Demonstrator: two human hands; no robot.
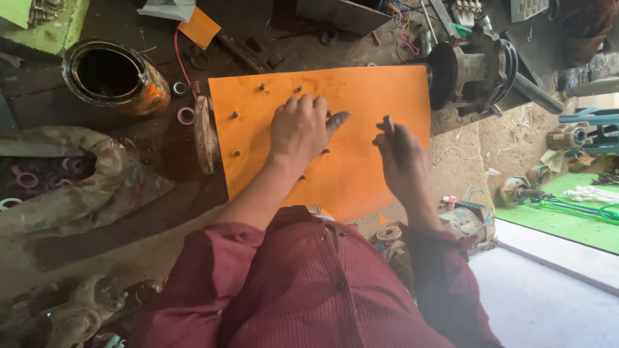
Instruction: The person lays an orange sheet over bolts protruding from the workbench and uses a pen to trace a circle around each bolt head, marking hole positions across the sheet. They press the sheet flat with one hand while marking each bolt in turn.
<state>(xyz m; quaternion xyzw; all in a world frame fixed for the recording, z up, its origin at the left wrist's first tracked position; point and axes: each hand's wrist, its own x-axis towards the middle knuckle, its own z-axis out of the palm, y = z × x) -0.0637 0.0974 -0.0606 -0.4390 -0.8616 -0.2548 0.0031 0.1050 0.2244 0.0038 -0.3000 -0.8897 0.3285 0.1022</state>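
Head view: looking down at a messy workbench, with the person's dark red shirt point(309, 290) at 6 o'clock
Orange sheet: a big flat orange sheet point(361, 96) lies in the middle of the bench; its near edge hangs a little past the bench edge
Studs: small metal studs point(262, 86) poke up through the sheet, in a ring around the left hand
Left hand: the left hand point(300, 125) lies flat on the sheet, palm down, fingers spread and loose, pointing to 12 o'clock; it presses the sheet and grasps nothing
Right hand: the right hand point(403, 161) is at 3 o'clock from the left hand, near the right edge of the sheet; its fingers are curled tight around a small dark metal tool point(389, 122) that sticks up from the fist
Motor part: a round dark metal machine part point(471, 71) sits at 2 o'clock, touching the sheet's far right corner
Tin can: an open old tin can point(113, 76) stands at 10 o'clock, well apart from the sheet
Rings: a pink ring point(186, 116) and a metal ring point(180, 87) lie between the can and the sheet
Cloth sack: a dirty sack point(97, 177) with more pink rings inside lies at 9 o'clock
Green mat: a green mat point(567, 219) lies on the floor at 3 o'clock
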